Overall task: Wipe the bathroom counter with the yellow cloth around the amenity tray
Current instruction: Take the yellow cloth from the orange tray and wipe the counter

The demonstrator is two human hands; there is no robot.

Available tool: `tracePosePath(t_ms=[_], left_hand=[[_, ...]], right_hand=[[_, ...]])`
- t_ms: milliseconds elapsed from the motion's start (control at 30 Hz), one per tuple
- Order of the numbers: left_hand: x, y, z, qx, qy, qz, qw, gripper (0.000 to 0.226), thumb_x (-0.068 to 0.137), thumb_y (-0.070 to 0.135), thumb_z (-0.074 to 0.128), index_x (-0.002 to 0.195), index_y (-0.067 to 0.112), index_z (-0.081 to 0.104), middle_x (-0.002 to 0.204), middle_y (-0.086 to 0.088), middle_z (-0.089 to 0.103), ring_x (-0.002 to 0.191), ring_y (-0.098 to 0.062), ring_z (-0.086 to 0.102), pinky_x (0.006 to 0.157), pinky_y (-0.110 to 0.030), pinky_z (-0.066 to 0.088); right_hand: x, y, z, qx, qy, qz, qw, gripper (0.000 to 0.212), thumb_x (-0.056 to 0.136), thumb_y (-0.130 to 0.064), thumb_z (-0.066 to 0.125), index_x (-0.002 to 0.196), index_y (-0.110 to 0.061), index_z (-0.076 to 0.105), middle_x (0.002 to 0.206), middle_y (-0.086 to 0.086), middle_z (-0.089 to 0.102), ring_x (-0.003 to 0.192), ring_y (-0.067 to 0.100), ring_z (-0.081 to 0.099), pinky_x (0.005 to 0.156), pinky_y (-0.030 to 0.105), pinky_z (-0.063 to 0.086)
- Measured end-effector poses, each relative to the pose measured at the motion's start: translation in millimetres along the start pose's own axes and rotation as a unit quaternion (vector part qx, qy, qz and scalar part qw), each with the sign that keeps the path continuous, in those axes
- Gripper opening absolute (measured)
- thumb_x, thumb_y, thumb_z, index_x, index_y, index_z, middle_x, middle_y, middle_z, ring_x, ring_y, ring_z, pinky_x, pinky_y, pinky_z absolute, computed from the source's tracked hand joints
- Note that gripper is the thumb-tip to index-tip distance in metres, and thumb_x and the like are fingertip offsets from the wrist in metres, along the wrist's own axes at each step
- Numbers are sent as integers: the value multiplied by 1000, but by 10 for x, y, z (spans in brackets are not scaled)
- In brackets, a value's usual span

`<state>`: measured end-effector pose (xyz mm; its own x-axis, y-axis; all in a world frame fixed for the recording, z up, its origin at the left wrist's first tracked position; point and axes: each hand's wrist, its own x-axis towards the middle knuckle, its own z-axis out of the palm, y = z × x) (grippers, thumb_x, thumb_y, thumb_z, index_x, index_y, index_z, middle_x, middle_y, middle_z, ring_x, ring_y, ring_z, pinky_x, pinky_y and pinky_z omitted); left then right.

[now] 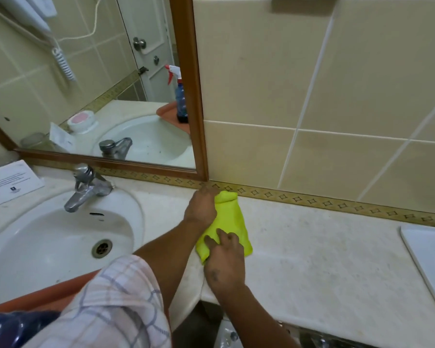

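Item: tiled wall (337,84), beige, occupying the upper right of the frame; a patterned border strip is run along its base.
Item: mirror (86,84), wood-framed, upper left; a spray bottle on an orange tray is seen reflected in it.
Item: bathroom counter (312,259), pale speckled stone, spanning centre to right.
Item: sink (48,242), white, lower left; nothing is held in the basin. A chrome tap (86,188) is mounted at its rear rim.
Item: amenity tray (425,257), white, cut off at the right edge; its contents cannot be made out.
Item: yellow cloth (227,222), folded, laid at centre frame on the counter, long axis running from the border strip toward the bottom of the frame.
Item: left hand (201,207), pressed on the cloth's far left edge.
Item: right hand (224,257), fingers spread and pressed flat on the near end.
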<state>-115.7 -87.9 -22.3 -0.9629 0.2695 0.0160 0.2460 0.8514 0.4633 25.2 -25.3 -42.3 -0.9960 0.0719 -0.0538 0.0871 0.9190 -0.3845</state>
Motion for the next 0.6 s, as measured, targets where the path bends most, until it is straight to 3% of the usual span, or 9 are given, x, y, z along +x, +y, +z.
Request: tracePosePath(t_ms=[133,233,300,333,400,467,533,600], left_hand=[[-32,-11,164,126,-28,23,991,56,86,1,38,138,19,48,130,-15,49,121,-34,42,97,-41,43],[40,265,90,309,-33,56,949,38,90,11,40,126,13,55,129,-15,52,122,-34,45,93,-41,43],[53,528,60,374,-18,86,923,33,88,12,44,117,11,60,121,-12,58,117,-32,49,89,-38,44],[55,790,128,389,-17,118,913,31,86,13,47,114,12,61,117,-11,60,114,-31,52,87,-37,45],[41,1288,261,392,-23,182,902,31,81,13,54,110,14,62,113,-9,62,110,-30,55,84,-36,46],[29,2022,514,326,-59,252,909,29,80,11,54,108,12,62,110,-10,64,107,-31,59,82,-37,49],[11,2812,793,238,-100,310,915,27,81,7,50,105,11,61,107,-13,66,103,-34,64,81,-39,52],[-5,3526,1087,181,-128,340,914,27,81,4,48,103,9,62,107,-16,66,101,-36,65,81,-40,53]], right_hand=[[-46,64,37,26,-24,-27,999,66,77,-21,42,142,-29,43,157,6,30,142,33,24,112,43,25],[-74,340,-245,165,-52,-24,985,65,79,-24,53,142,-28,44,154,6,35,140,28,28,114,31,25],[-181,641,-531,241,9,33,970,61,78,-22,58,139,-24,50,149,5,42,138,23,32,112,22,24],[-314,928,-708,262,76,89,958,56,79,-19,60,135,-22,54,145,5,47,136,21,36,111,20,25],[-636,1526,-1012,267,223,216,912,45,81,-13,62,126,-17,60,132,7,56,125,23,47,107,26,34],[-1135,2228,-1331,231,336,376,832,41,82,-11,63,123,-12,60,124,13,57,117,30,53,100,34,42],[-1681,2835,-1543,215,380,512,740,41,82,-12,64,122,-6,58,122,23,55,110,40,57,95,43,46],[-2122,3219,-1622,227,359,584,692,46,82,-15,67,124,0,54,120,30,55,104,44,59,90,47,49]])
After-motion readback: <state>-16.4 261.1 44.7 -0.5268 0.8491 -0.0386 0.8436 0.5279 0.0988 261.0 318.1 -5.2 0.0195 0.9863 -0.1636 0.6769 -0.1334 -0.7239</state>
